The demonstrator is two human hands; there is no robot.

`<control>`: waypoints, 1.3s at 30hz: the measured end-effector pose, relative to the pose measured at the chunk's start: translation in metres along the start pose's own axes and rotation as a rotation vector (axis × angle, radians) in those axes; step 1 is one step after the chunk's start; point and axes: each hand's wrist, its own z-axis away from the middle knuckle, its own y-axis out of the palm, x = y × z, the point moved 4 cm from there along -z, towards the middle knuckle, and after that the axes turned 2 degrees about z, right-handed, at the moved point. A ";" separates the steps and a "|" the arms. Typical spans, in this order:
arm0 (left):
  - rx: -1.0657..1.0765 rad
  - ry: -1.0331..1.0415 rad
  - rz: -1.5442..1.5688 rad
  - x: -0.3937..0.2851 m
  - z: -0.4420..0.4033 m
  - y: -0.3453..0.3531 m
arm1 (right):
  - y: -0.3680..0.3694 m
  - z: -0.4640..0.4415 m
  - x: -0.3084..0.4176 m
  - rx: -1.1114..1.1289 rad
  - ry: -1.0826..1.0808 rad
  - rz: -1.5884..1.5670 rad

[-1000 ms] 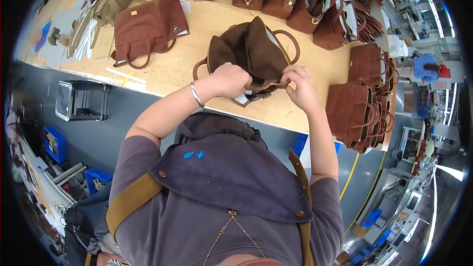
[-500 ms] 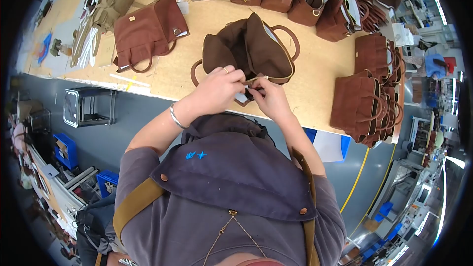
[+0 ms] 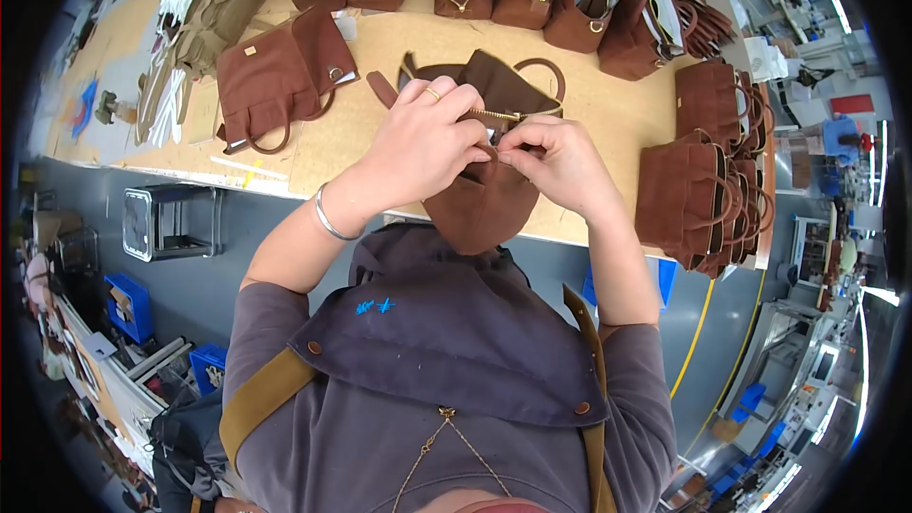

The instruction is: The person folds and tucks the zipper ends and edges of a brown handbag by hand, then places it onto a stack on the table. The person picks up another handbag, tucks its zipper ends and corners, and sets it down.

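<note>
Brown bag (image 3: 480, 214) in 2-hand hold at near edge of worktop (image 3: 608, 123), mouth upward, reddish front panel facing the apron (image 3: 446, 332) and reaching past the edge in this view.

Left hand (image 3: 423, 138) over near rim, fingers curled in tight, almost no gap, fabric edge gripped. Right hand (image 3: 565, 166) opposite, thumb and forefinger pinched together at same rim, other fingers bent inward. Fingertips of the 2 hands nearly meeting. Exact piece in right pinch too small to tell. Silver bangle (image 3: 329, 216) on left wrist, gold ring (image 3: 432, 93) on left hand.

Brass zip (image 3: 494, 114) just beyond fingertips, running across the mouth; dark lining (image 3: 508, 81) behind it. Right-side handle (image 3: 559, 81) arched upright; left-side handle (image 3: 382, 90) partly behind left hand.

Elsewhere on worktop: to the left, flat bag (image 3: 261, 76), handles toward near edge, well apart from bag in hand. Farther left, khaki bundle (image 3: 218, 24), white strips (image 3: 171, 100) near it. Along far side, row of bags (image 3: 522, 0), standing close together, white stuffing inside several. At right end, bag stack (image 3: 674, 195), packed tight, handles pointing right.

On floor, lower left: metal stool (image 3: 138, 220), blue crate (image 3: 140, 313) near it.
</note>
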 end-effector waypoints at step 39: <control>0.165 -0.058 0.189 0.018 0.002 -0.004 | 0.015 0.002 -0.006 0.127 0.148 -0.198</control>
